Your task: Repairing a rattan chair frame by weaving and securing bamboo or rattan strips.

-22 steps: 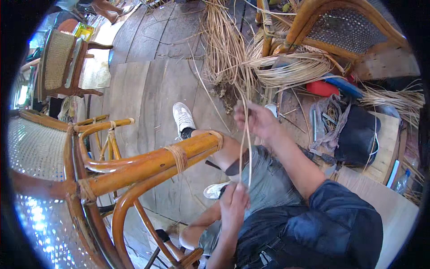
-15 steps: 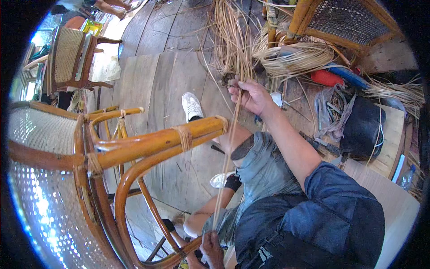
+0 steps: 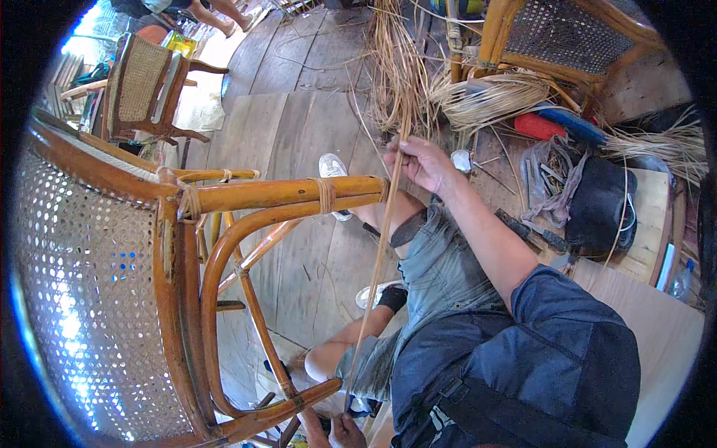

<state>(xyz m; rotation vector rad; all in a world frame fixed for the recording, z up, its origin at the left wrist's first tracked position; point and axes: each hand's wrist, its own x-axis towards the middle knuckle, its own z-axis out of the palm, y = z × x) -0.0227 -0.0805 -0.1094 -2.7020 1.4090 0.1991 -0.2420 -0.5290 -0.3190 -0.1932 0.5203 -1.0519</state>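
Observation:
A long, thin rattan strip runs slantwise in front of my legs. My right hand pinches its upper part between thumb and fingers. Low at the bottom edge, my left hand is closed at the strip's lower end, partly cut off by the picture's edge. Left of the strip lies a tipped rattan chair with woven cane panels. Its bound leg end reaches close to the strip, and a lower pole ends just above my left hand.
Loose rattan strands hang at the far middle, beside a coiled bundle. Another cane-panelled chair stands far right; one more chair is far left. A black container and plastic bag lie right of my arm.
The chair sits differently in view, its bound leg now more level and its cane panel showing more fully. My left hand is lower, while my right hand still holds the strip.

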